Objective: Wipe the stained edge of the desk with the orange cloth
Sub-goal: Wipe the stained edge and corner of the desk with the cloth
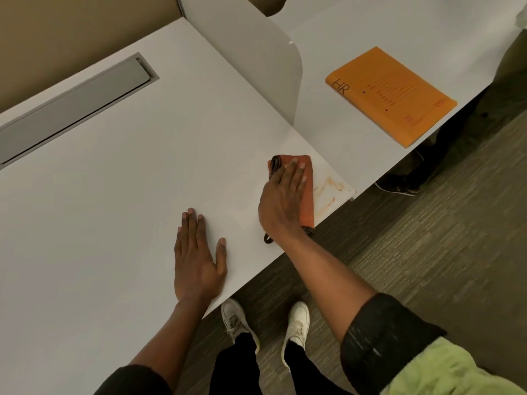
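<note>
An orange cloth (pixel 308 195) with dark trim lies flat on the white desk (pixel 128 181) close to its front right corner. My right hand (pixel 282 199) presses down on the cloth, fingers spread over it. Orange-brown smears (pixel 329 189) mark the desk's edge just right of the cloth, between it and the corner. My left hand (pixel 196 258) rests flat on the desk nearer to me, palm down, fingers apart, holding nothing.
A white divider panel (pixel 256 61) stands between this desk and the neighbouring one, where an orange envelope (pixel 390 95) marked HR lies. A grey cable-tray lid (pixel 71 109) is set into the desk at the far left. A dark shoe (pixel 399 185) sits on the floor beneath.
</note>
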### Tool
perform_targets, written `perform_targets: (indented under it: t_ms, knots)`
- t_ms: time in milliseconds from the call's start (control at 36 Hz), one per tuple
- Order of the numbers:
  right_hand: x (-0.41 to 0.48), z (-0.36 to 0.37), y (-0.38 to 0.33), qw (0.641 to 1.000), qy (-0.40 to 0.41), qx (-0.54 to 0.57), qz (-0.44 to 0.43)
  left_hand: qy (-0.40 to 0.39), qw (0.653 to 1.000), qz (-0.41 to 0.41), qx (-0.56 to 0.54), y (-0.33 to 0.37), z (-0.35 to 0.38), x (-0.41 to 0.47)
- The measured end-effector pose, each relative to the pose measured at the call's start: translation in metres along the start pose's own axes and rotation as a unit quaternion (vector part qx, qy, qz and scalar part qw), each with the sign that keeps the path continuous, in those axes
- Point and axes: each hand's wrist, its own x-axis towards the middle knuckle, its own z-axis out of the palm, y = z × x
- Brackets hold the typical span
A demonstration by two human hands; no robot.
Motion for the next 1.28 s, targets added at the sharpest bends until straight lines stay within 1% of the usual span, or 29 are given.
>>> perform_targets:
  t_ms: [56,111,167,222,333,417,472,500,556,611,667,722,806,889,972,1056,1167,1222,1278]
  knots:
    - [-0.018,0.01,-0.006,1.0,0.008,0.016,-0.014,0.002,1.0,0.001,-0.001,0.0,0.0,0.0]
    - [-0.045,0.021,-0.006,0.998,0.01,0.022,-0.058,0.003,1.0,0.003,0.001,0.0,-0.001,-0.001]
    - [-0.068,0.027,0.003,0.994,-0.011,0.017,-0.111,0.003,1.0,0.005,0.002,0.001,-0.001,0.0]
    - [-0.074,0.025,0.02,0.991,-0.023,-0.001,-0.128,0.0,1.0,0.003,0.004,0.002,-0.003,0.0]
    - [-0.038,0.01,0.044,0.996,0.018,-0.029,-0.076,-0.005,1.0,0.001,0.004,0.003,-0.003,-0.001]
    - [-0.007,0.006,0.039,0.997,0.031,-0.044,-0.046,-0.008,1.0,0.0,0.007,0.002,-0.003,0.0]
    - [-0.004,0.01,0.028,0.998,0.028,-0.036,-0.036,-0.008,1.0,-0.001,0.008,0.002,-0.003,0.0]
    - [-0.008,0.014,0.024,0.998,0.031,-0.026,-0.043,-0.008,1.0,-0.001,0.008,0.002,-0.003,0.0]
    - [-0.03,0.026,0.02,0.996,0.029,-0.014,-0.089,-0.005,1.0,0.001,0.01,0.002,-0.003,0.0]
    - [-0.06,0.034,0.027,0.99,0.015,-0.008,-0.139,-0.005,1.0,0.002,0.01,0.002,-0.003,0.0]
    - [-0.082,0.037,0.04,0.987,-0.011,-0.01,-0.16,-0.006,1.0,-0.001,0.009,0.003,-0.003,0.0]
    - [-0.085,0.033,0.053,0.987,-0.016,-0.012,-0.159,-0.006,1.0,0.0,0.011,0.003,-0.004,0.0]
    - [-0.054,0.022,0.062,0.992,0.002,-0.017,-0.129,-0.007,1.0,-0.001,0.011,0.005,-0.006,0.0]
    - [-0.015,0.012,0.057,0.995,0.018,-0.024,-0.096,-0.01,1.0,-0.001,0.007,0.006,-0.007,0.0]
    - [-0.004,0.012,0.046,0.996,0.03,-0.026,-0.08,-0.009,1.0,-0.002,0.003,0.006,-0.008,-0.001]
    - [-0.03,0.024,0.042,0.994,0.032,-0.006,-0.103,-0.007,1.0,-0.003,0.002,0.006,-0.008,-0.001]
    - [-0.087,0.031,0.061,0.988,-0.018,0.003,-0.156,-0.007,1.0,-0.002,0.001,0.007,-0.009,-0.001]
    - [-0.091,0.026,0.075,0.987,-0.029,-0.009,-0.16,-0.006,1.0,0.001,0.004,0.007,-0.008,0.0]
    - [-0.072,0.018,0.08,0.989,-0.023,-0.021,-0.147,-0.007,1.0,0.0,0.003,0.007,-0.009,0.0]
